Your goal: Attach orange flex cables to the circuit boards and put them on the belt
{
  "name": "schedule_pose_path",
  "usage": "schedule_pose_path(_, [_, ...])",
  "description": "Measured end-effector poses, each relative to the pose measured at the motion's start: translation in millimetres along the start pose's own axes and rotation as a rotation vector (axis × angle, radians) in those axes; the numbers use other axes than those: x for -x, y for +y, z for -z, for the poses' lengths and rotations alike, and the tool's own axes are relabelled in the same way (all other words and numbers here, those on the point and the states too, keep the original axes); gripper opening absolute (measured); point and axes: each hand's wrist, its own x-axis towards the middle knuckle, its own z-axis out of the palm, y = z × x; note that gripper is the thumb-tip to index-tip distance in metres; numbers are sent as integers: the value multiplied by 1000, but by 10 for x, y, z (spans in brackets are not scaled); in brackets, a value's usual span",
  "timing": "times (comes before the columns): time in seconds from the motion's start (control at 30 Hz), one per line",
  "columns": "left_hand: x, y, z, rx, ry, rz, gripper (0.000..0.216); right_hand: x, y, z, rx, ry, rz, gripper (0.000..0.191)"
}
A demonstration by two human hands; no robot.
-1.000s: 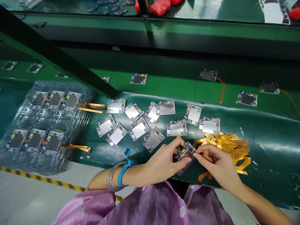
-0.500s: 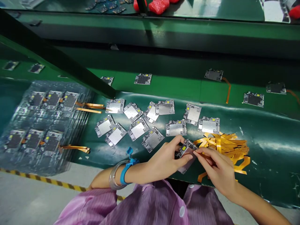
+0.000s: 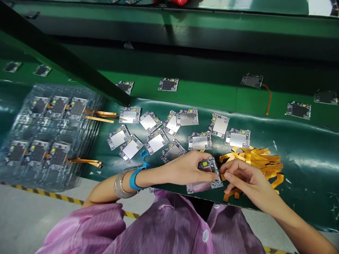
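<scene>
My left hand (image 3: 186, 168) is closed on a circuit board (image 3: 200, 186), thumb across its face and fingers along its far edge. The board has a silver shield plate and a yellow square, and lies at a slant near the bench's front edge. At its right edge my right hand (image 3: 245, 180) has its fingertips pinched beside the connector. A bit of orange flex ribbon cable (image 3: 222, 175) shows at those fingertips; the rest of it is hidden. Just behind the right hand lies a pile of orange ribbon cables (image 3: 261, 162).
Several loose boards (image 3: 156, 141) are spread over the green bench mat beyond my hands. Stacked clear plastic trays (image 3: 91, 141) at left hold boards with ribbons attached. A slanted green post (image 3: 79, 67) rises at left. More boards (image 3: 168, 84) lie on the green belt behind.
The held board has turned flatter, its right edge now facing my right hand. My right fingers have shifted slightly to that edge. On the belt, the boards appear farther right.
</scene>
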Motion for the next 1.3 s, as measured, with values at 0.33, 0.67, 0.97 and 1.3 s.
schedule_pose_path(0.33, [17,23,12,-61,-10,38,27,-23,-17,-58,-43,33,-62,34])
schedule_pose_path(0.67, [26,6,-7,-47,-29,41,23,-16,0,-26,-22,-3,-136,37])
schedule_pose_path(0.97, [42,7,-33,9,-26,41,24,0,-12,-75,-15,67,-134,38])
schedule_pose_path(1.3, [73,20,-34,-15,-2,72,27,2,25,-67,70,20,-175,30])
